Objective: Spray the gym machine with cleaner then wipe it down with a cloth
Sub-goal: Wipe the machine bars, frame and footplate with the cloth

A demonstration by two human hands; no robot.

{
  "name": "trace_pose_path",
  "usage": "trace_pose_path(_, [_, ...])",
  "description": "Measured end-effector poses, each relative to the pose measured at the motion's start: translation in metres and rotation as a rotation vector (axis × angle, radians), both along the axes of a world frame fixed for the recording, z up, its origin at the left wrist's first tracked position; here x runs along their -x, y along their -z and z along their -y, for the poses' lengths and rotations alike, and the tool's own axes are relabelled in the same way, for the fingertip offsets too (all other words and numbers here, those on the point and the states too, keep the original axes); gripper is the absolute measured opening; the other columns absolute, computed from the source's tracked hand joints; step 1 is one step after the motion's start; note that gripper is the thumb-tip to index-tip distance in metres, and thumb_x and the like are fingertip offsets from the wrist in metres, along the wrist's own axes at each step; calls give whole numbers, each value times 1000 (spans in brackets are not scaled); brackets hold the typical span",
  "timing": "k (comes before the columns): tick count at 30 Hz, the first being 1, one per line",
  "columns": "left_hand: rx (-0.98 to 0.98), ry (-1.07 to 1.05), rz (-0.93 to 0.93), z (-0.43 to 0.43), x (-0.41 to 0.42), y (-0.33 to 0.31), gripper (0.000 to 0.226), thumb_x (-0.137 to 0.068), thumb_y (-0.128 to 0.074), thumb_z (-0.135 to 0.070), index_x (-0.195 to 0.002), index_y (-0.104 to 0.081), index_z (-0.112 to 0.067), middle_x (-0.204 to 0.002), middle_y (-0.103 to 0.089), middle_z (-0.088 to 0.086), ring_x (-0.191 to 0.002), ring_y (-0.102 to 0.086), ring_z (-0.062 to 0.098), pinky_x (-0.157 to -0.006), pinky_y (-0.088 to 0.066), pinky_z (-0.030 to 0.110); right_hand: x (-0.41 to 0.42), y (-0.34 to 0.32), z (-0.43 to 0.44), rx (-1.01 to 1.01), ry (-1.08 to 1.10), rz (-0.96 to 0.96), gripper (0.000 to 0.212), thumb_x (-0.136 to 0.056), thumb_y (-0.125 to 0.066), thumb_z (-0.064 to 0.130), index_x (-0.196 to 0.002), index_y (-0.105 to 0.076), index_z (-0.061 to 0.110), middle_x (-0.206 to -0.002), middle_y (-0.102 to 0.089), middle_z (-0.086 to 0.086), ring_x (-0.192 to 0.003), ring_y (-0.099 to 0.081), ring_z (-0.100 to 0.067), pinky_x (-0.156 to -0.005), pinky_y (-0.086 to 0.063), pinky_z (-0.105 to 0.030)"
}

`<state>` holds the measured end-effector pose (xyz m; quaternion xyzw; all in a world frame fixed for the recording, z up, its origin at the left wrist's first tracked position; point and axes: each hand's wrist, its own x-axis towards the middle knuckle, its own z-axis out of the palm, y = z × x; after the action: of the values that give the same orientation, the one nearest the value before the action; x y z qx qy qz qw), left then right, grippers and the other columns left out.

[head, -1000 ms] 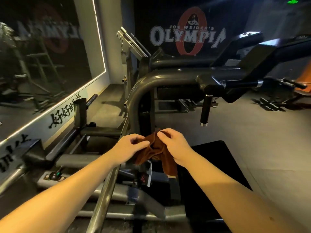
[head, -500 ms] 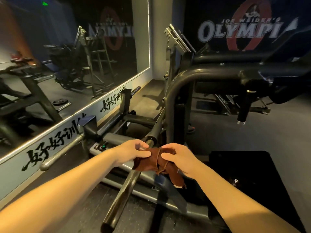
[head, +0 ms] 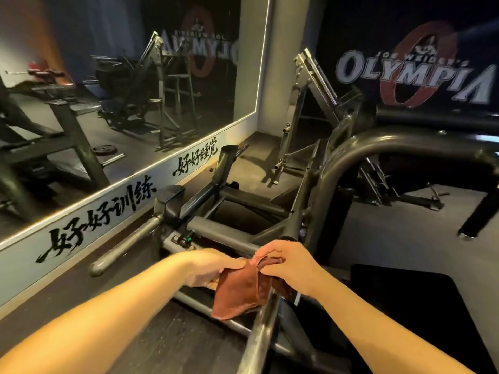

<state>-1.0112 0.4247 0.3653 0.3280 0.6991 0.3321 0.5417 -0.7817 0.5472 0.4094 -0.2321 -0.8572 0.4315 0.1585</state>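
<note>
Evidently mid-task. Both hands held cloth (head: pixel 237 292): left hand (head: pixel 213 268) fingers curled under its edge, partly hidden; right hand (head: pixel 291 265) fingertips pinched bunched top fold. Cloth hung below fingers, lower corner lying against slanted steel bar (head: pixel 260 336) of gym machine (head: pixel 378 141). No spray bottle in view; spraying could not be confirmed. Wiping seemingly about to begin, most of frame left.

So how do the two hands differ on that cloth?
The left hand grips the cloth at its left edge; the right hand pinches its upper fold from above. The left hand's fingers are mostly hidden under the cloth; the right hand's show on top. Both hold it over the bar.
</note>
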Motion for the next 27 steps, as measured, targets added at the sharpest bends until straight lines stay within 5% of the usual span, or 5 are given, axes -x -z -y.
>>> trace_pose_path(6, [-166,-24,33,4,79,-10,18,-86,-81,-13,-99,-68,-11,-97,-74,16,-81,-67,20,-63,-50,25,88,32,25,-13,170,8,24,-87,-78,2,-102,-81,21,-96,-77,13,-94,-72,-4,-84,-52,-17])
trace_pose_path(14, [-200,83,-161,-22,136,-19,32,-79,-80,-41,-105,-69,-25,-104,-73,4,-98,-68,19,-90,-55,41,156,64,51,225,678,86,45,-81,-58,-13,-107,-66,22,-107,-71,-1,-104,-68,-19,-97,-56,-36])
trace_pose_path(17, [-218,120,-196,-36,137,-22,15,-91,-74,-30,-102,-69,-22,-102,-71,7,-96,-67,21,-86,-55,40,164,61,46,752,773,216,13,-94,-58,13,-103,-68,13,-97,-74,-7,-95,-69,-25,-86,-56,-38])
trace_pose_path(20, [-242,165,-245,-50,133,-21,7,-94,-70,-26,-98,-68,-21,-96,-71,4,-87,-67,16,-74,-51,31,163,58,35,1257,656,73,51,-104,-48,45,-127,-64,2,-116,-73,-23,-113,-69,-38,-94,-56,-48])
trace_pose_path(27, [-277,188,-144,-84,124,-23,22,-93,-73,-25,-113,-66,-24,-108,-72,0,-101,-70,16,-89,-58,38,159,59,1,1504,560,-141,60,-99,-62,53,-138,-57,8,-136,-61,-28,-126,-60,-46,-103,-45,-62])
